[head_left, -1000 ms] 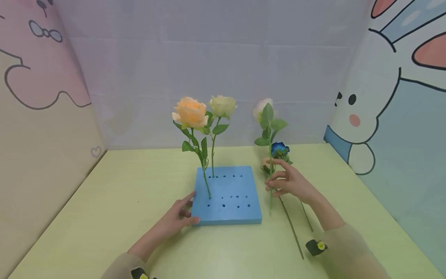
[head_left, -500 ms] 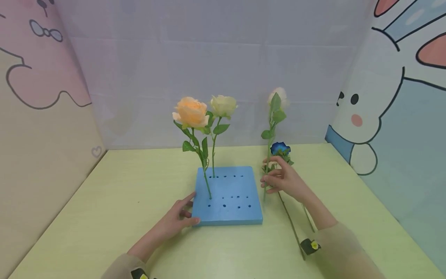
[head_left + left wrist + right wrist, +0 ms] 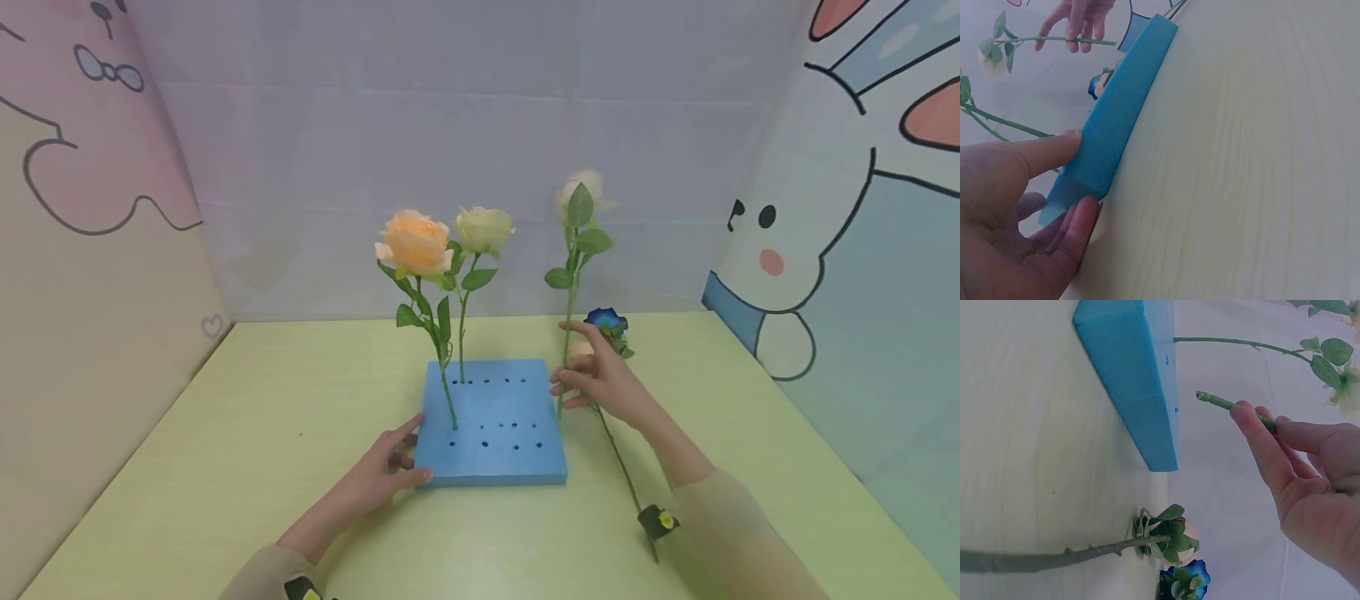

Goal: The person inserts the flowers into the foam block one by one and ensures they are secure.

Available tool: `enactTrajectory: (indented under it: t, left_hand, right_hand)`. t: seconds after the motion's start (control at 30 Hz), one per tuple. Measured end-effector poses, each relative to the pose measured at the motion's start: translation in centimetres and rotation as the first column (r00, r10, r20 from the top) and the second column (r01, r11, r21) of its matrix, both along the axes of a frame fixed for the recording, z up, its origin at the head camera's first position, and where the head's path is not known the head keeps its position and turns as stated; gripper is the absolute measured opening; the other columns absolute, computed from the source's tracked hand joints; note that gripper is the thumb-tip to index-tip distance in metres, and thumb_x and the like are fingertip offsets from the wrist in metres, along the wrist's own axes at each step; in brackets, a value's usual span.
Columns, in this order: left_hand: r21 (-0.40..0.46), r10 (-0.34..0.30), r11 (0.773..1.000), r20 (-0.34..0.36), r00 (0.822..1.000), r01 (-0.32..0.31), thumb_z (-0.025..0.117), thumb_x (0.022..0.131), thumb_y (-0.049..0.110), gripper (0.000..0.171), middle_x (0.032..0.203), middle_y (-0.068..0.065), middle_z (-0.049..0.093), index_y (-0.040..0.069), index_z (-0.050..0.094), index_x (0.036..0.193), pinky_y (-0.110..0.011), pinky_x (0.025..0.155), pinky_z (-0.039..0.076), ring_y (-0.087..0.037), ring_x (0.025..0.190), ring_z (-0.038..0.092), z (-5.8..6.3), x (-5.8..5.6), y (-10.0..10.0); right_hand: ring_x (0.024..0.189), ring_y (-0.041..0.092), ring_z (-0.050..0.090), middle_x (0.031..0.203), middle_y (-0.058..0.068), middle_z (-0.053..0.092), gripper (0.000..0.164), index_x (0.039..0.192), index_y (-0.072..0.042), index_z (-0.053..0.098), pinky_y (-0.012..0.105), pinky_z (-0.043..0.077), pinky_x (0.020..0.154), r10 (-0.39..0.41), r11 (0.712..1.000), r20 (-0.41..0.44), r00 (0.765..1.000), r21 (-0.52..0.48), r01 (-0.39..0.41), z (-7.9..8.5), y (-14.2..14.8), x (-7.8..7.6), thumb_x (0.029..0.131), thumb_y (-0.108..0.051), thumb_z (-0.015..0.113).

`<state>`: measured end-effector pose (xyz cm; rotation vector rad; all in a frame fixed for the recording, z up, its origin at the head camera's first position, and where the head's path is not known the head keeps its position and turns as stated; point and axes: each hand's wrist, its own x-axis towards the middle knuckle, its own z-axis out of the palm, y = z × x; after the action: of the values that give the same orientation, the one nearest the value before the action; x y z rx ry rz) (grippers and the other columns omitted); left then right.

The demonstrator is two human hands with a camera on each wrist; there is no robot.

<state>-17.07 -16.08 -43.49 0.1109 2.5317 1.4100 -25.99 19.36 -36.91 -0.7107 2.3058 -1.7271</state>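
My right hand (image 3: pixel 609 385) pinches the green stem of a pale white artificial rose (image 3: pixel 585 193) and holds it upright by the right side of a blue foam block (image 3: pixel 498 404). In the right wrist view, the stem's lower end (image 3: pixel 1215 400) hangs in the air, apart from the block. My left hand (image 3: pixel 375 473) grips the block's near left corner, thumb on one face and fingers on another in the left wrist view. A peach rose (image 3: pixel 415 242) and a cream rose (image 3: pixel 482 229) stand in holes on the block's left part.
Right of the block, a blue rose (image 3: pixel 606 320) and a peach-pink rose (image 3: pixel 1186 539) lie on the pale wooden table (image 3: pixel 247 433). A long stem (image 3: pixel 621 467) runs towards the near edge under my right forearm. Behind hangs a plain sheet (image 3: pixel 315 167).
My right hand has moved left and slightly up with the white rose, bringing its stem close to the block's right edge. The left hand keeps its grip on the block.
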Motion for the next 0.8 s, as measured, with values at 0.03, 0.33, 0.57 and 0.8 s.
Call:
enactTrajectory:
  t: [0.03,0.33,0.57,0.8]
  left_hand:
    - [0.001,0.001,1.000,0.000,1.000,-0.001,0.080,0.083,0.023,0.088,0.143,-0.016,0.048,0.020,0.030,0.156,-0.032,0.081,0.047,-0.018,0.102,0.059,0.0,0.0,0.0]
    - [0.011,0.002,1.000,0.000,1.000,-0.002,0.080,0.083,0.022,0.088,0.142,-0.018,0.048,0.020,0.031,0.156,-0.032,0.081,0.048,-0.017,0.099,0.060,-0.1,0.0,0.2]
    - [0.008,0.009,1.000,0.006,1.000,-0.009,0.080,0.083,0.024,0.089,0.143,-0.017,0.048,0.021,0.031,0.156,-0.031,0.080,0.048,-0.018,0.100,0.059,-0.2,-0.2,0.1]
    - [0.005,0.012,1.000,0.001,1.000,-0.012,0.081,0.082,0.024,0.089,0.142,-0.017,0.048,0.021,0.031,0.156,-0.031,0.079,0.048,-0.017,0.099,0.059,-0.4,-0.4,0.1]
  right_hand:
    - [0.093,0.040,0.072,0.105,0.036,0.065,0.071,0.154,-0.023,0.017,0.043,0.060,0.070,0.005,1.000,-0.008,1.000,-0.002,-0.005,0.0,-0.2,-0.1,0.098,-0.002,0.056]
    - [0.098,0.053,0.066,0.110,0.038,0.062,0.076,0.154,-0.024,0.020,0.045,0.060,0.071,-0.045,0.999,-0.021,0.999,0.005,0.045,0.4,-1.2,-0.9,0.095,0.005,0.058]
    - [0.095,0.039,0.071,0.111,0.031,0.066,0.046,0.140,-0.010,0.046,0.036,0.060,0.071,-0.117,0.990,-0.083,0.990,0.072,0.123,0.2,-2.0,-2.1,0.096,0.000,0.059]
    - [0.094,0.037,0.073,0.110,0.028,0.069,0.026,0.119,0.001,0.059,0.033,0.060,0.072,-0.131,0.985,-0.168,0.977,0.090,0.147,-0.2,-3.2,-3.0,0.095,-0.005,0.063]
